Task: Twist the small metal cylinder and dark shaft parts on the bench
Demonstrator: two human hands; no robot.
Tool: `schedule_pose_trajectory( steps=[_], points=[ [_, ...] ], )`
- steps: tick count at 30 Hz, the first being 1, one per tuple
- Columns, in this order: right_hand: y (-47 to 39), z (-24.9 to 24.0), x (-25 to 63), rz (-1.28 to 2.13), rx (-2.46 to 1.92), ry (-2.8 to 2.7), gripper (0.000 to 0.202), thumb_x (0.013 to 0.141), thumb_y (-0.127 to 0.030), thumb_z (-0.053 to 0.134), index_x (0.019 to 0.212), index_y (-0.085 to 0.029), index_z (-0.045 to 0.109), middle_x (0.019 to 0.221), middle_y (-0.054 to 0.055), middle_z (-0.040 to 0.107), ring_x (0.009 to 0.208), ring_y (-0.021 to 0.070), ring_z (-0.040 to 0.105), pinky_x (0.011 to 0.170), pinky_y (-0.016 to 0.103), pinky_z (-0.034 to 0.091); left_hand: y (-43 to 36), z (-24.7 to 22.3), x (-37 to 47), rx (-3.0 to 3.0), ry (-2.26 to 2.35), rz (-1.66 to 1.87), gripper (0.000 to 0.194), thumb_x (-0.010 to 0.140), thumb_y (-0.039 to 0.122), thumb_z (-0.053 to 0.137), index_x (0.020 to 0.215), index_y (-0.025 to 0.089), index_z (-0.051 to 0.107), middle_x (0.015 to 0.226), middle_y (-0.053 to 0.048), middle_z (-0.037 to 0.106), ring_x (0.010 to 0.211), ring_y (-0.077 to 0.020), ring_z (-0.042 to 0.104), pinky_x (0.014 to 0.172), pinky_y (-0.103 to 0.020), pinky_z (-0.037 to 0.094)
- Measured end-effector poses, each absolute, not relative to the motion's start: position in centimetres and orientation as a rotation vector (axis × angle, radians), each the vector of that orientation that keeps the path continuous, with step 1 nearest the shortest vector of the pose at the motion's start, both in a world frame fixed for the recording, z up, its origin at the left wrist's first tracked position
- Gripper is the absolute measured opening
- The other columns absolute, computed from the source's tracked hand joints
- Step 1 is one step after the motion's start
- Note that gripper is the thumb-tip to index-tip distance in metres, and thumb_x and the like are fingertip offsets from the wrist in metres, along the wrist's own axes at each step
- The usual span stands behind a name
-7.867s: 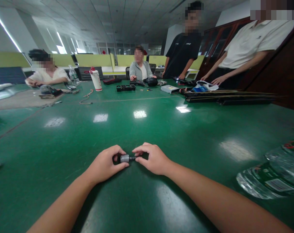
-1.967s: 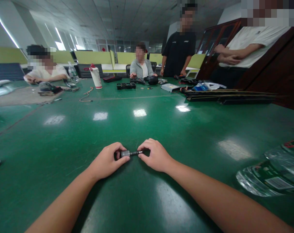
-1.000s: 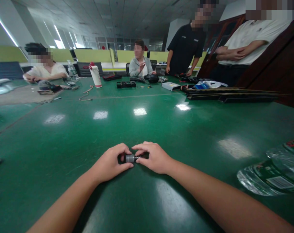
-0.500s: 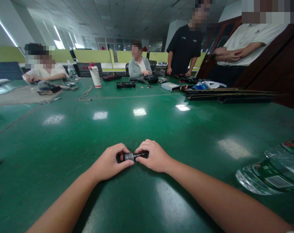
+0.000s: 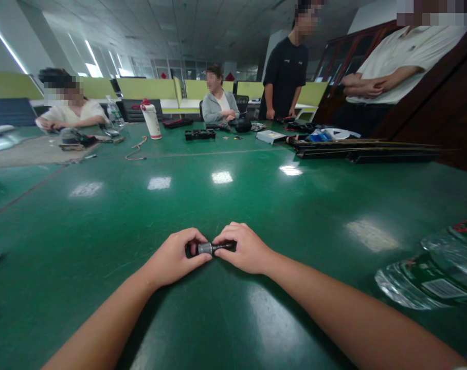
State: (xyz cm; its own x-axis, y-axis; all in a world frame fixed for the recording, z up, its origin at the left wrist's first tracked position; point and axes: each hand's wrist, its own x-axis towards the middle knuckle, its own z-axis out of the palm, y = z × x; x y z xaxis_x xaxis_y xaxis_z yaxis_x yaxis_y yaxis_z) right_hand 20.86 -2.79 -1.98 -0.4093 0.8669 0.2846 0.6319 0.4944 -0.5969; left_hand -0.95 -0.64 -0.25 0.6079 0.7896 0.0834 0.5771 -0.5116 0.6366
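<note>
Low over the green table [image 5: 179,200], both of my hands meet at one small part. Between the thumb and fingers of my left hand [image 5: 175,259] is a short grey metallic cylinder [image 5: 204,248], its left end hidden in the grip. A thin dark rod [image 5: 221,246] runs rightward from the cylinder. My right hand [image 5: 249,249] pinches around this rod, its fingertips close beside the cylinder. The rod's far end is partly covered by the fingers, and I cannot tell whether it and the cylinder are one piece.
Large clear plastic bottles [image 5: 430,277] lie at the right edge. Farther back stand a white flask [image 5: 152,121], a black bracket-like part [image 5: 200,134], a grey box [image 5: 271,136] and long black rails [image 5: 364,151]. Several people are around the far side.
My right fingertips have shifted very slightly left, while my left hand stays nearly still. At the back, the person in black has moved a little to the left.
</note>
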Motion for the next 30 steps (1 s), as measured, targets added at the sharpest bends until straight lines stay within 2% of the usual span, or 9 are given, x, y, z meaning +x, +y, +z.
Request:
schedule_pose_trajectory(
  steps=[30],
  points=[
    [-2.88, -1.90, 21.01, 0.484, -1.286, -2.136, 0.011, 0.077, -0.018, 0.071, 0.088, -0.022, 0.072, 0.086, 0.002, 0.071, 0.086, 0.0186, 0.058, 0.082, 0.034, 0.040, -0.48, -0.05, -1.31, 2.343, 1.071, 0.557, 0.016, 0.082, 0.032, 0.064, 0.089, 0.018, 0.062, 0.078, -0.001, 0.062, 0.068, -0.0150, 0.056, 0.063, -0.025, 0.043]
  ],
)
